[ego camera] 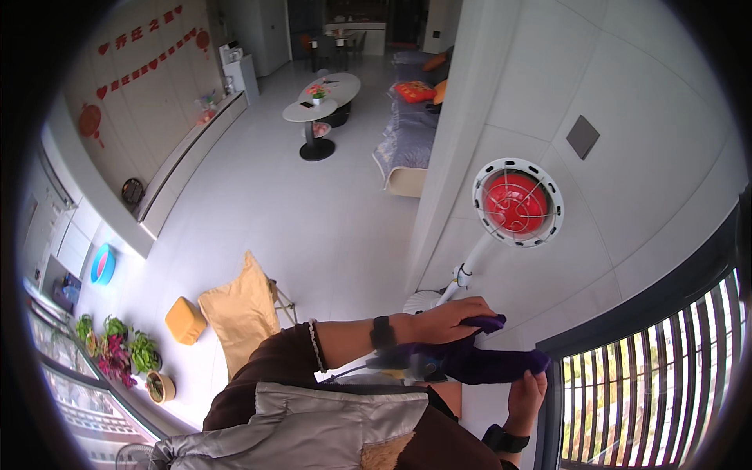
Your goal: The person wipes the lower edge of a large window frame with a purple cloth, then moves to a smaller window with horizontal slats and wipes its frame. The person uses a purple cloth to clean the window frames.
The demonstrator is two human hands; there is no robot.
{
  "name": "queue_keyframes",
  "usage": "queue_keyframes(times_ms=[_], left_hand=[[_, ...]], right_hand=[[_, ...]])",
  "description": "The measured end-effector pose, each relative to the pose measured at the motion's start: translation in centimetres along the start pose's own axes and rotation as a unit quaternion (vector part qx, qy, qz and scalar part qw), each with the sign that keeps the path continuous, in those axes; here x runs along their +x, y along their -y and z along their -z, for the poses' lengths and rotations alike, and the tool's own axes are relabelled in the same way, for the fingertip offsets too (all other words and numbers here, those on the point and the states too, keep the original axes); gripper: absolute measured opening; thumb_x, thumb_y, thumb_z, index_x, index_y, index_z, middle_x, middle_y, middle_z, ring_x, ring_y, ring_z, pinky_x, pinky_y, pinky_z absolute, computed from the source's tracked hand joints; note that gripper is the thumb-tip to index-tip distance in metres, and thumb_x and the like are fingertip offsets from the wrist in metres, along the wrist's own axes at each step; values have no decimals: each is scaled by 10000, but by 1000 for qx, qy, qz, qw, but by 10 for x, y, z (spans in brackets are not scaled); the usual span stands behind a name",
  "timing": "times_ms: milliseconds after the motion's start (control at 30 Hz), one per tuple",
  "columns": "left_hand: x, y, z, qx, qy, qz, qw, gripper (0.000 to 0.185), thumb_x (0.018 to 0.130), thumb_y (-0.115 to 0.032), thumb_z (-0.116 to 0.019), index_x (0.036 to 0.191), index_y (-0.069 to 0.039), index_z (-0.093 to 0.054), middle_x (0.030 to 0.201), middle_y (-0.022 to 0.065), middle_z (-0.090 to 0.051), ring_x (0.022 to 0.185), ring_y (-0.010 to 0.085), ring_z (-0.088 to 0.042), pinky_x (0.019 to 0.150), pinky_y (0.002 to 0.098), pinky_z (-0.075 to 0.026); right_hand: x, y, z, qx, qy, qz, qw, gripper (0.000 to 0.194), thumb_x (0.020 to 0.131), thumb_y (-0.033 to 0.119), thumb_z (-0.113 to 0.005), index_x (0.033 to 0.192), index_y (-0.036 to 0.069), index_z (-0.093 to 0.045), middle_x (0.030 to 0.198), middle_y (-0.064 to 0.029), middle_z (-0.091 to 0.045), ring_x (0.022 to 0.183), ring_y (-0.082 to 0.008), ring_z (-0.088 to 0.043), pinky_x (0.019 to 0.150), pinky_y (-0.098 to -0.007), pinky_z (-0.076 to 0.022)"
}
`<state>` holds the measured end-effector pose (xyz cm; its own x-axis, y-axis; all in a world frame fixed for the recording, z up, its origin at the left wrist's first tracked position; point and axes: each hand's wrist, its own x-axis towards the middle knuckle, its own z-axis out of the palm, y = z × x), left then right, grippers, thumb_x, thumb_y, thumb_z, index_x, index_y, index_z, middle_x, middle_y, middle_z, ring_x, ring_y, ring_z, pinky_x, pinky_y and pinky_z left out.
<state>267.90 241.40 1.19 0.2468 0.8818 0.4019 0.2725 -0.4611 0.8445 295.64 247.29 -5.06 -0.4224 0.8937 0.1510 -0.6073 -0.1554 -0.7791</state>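
A dark purple cloth [493,364] stretches between my two hands at the lower right. My left hand [455,320] grips a bunched upper part of it, with an end poking out past the fingers. Lower and farther right, my right hand [531,385] pinches the cloth's far end between thumb and fingers. Both wrists wear black bands. Above the hands stands a white lamp with a red bulb [517,202] behind a wire guard, on a white bent stem [470,270]. Something dark and blurred under my left forearm cannot be made out.
A slatted window [634,376] is close on the right, beside a tiled wall [634,176]. To the left are a tan cloth folding chair [247,311], a yellow stool [185,321] and potted plants [143,351]. Farther off stand round tables [310,110] and a covered sofa [411,141].
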Motion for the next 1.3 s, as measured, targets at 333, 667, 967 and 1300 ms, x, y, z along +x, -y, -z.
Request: queue_keyframes(times_ms=[333,667,967,1300], left_hand=[[-67,-74,-19,47,-112,27,992,450,758,25,-489,1207,-9,-479,1129,124,-484,1060,298,-484,934,342,-381],[-112,-93,-10,58,-170,39,983,392,816,17,-506,1207,-7,-486,1113,127,-513,1015,295,-523,874,337,-425],[-152,-69,32,-62,-290,115,948,265,907,-71,-499,1161,5,-506,1024,74,-574,949,135,-546,832,270,-447],[-205,-7,110,-102,-344,211,909,166,906,-95,-527,1048,-8,-536,907,9,-587,843,65,-527,772,226,-441]], right_hand=[[-13,-43,-108,-79,246,-170,951,598,651,-66,-709,1197,6,-476,1088,-74,-563,1050,-178,-530,923,-314,-423],[-26,-81,-147,-226,360,-229,876,585,682,33,-749,1181,19,-445,1087,-60,-544,1022,-149,-527,848,-292,-462],[-14,-104,-179,-184,332,-312,871,444,750,12,-689,1152,-12,-503,1031,-67,-601,969,-144,-571,846,-278,-470],[26,-147,-226,-71,294,-358,883,522,749,105,-662,1211,-46,-470,1076,-102,-595,987,-173,-578,888,-304,-453]])
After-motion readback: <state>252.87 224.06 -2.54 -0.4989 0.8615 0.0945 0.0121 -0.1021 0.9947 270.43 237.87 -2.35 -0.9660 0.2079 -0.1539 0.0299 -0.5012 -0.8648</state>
